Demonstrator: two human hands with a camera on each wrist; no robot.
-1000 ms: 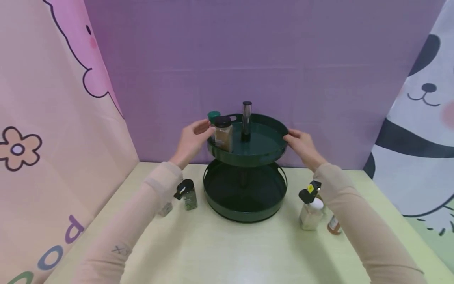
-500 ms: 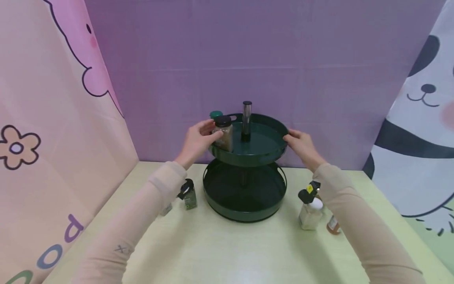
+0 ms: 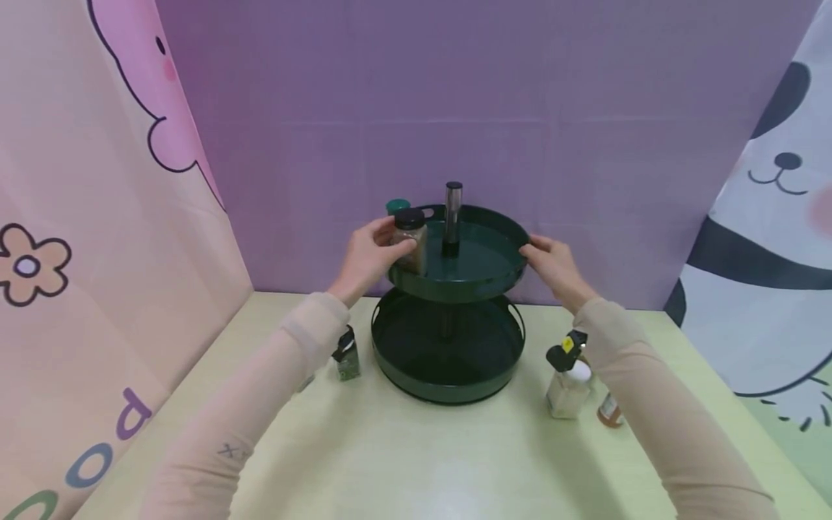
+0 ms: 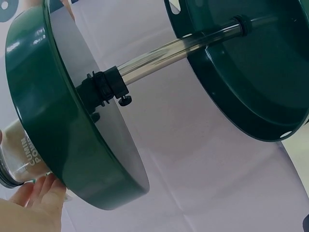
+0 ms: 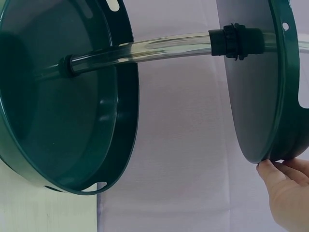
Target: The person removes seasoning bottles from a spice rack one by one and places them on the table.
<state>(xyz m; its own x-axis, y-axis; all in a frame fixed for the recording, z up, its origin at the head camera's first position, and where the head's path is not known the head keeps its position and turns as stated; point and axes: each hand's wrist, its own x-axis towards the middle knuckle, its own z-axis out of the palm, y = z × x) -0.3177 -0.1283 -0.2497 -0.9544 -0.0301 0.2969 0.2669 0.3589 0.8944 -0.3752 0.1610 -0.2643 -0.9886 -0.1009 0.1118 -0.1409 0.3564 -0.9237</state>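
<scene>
A two-tier dark green turntable stands on the table, its upper tray set on a post above the lower tray. On the upper tray's left side is a black-lidded spice jar of brown powder, its label reading "CUMIN POW…" in the left wrist view. My left hand holds this cumin jar, thumb across its front and fingers on the far left side. A green-capped jar shows just behind it, mostly hidden. My right hand pinches the right rim of the upper tray between thumb and fingers.
Left of the turntable stands a jar of green herbs with a black lid, another jar partly behind my left sleeve. At right are a pale jar and an orange-brown jar, close to my right sleeve. A purple backdrop hangs behind.
My left hand has moved right, its thumb coming across the front of the cumin jar. The green-capped jar has shifted slightly right. The right hand stays at the rim.
</scene>
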